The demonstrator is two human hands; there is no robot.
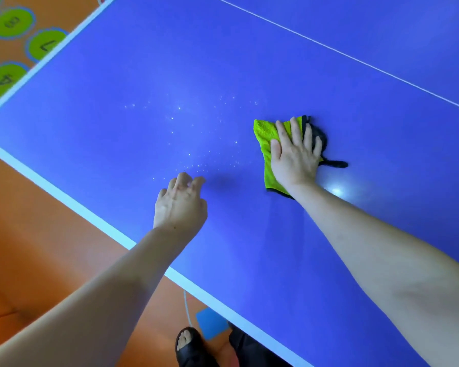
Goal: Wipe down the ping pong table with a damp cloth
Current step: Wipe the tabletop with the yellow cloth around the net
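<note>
Floor far L: orange floor (37,234) w/ green numbered circles (11,22) at top L corner; I read 4 and 7, the rest too blurred.
Table: blue ping pong table (249,62) fills most of my view, white edge stripe along near & L sides, thin white centre line (355,59) running top to R.
Droplets: scatter of small water droplets (196,133) on the blue surface, L of the cloth and just beyond my L fingertips.
L hand: my left hand (179,205) over the table near the front edge, fingers loosely curled, close together, holding nothing. Can't tell if the tips touch the surface; dark shadow just R of them.
Below table edge: a foot in a black sandal (188,345) on the floor, blue floor patch (210,323) beside it.
Cloth: yellow-green cloth (265,144) w/ dark trim lies flat on the table, R of the droplets, well inside the edges, short of the centre line.
R hand: my right hand (294,154) flat on top of the cloth, fingers straight & slightly spread, palm pressing down; dark corner of cloth sticks out on the R.
Glare: bright light reflection (335,190) on the table just R of my R wrist.
</note>
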